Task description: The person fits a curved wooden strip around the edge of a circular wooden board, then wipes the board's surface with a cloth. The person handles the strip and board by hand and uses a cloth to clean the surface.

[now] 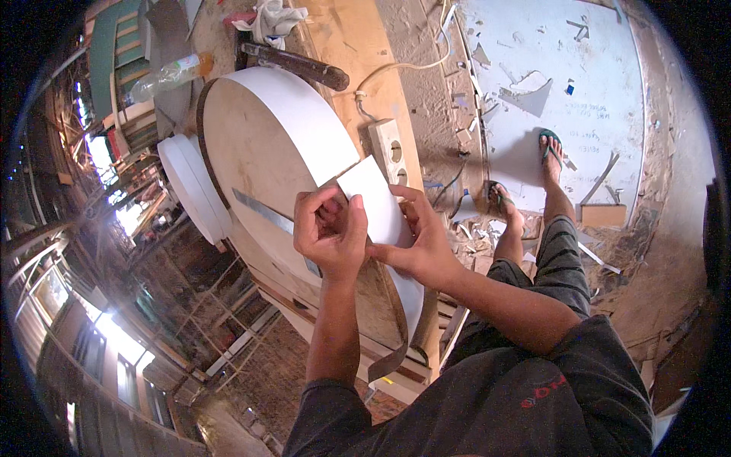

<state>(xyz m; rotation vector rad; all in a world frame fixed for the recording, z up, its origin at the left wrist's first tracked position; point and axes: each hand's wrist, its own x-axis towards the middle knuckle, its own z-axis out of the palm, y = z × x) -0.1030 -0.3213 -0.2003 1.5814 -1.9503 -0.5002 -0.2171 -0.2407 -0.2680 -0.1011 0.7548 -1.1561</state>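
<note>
A large round wooden piece stands on the bench, its curved side covered with a white strip. One end section of white strip lifts slightly at a seam near my hands. My left hand is closed, its fingers curled and its thumb pressed on the strip's edge. My right hand grips the same strip from the other side, fingers on its outer face and thumb at the lower edge. A flat grey metal blade lies on the wooden face, partly behind my left hand.
A dark wooden-handled tool lies behind the round piece, near a white cloth and a plastic bottle. A socket block with a cable sits on the bench edge. Another white round piece is at left. Offcuts litter the floor.
</note>
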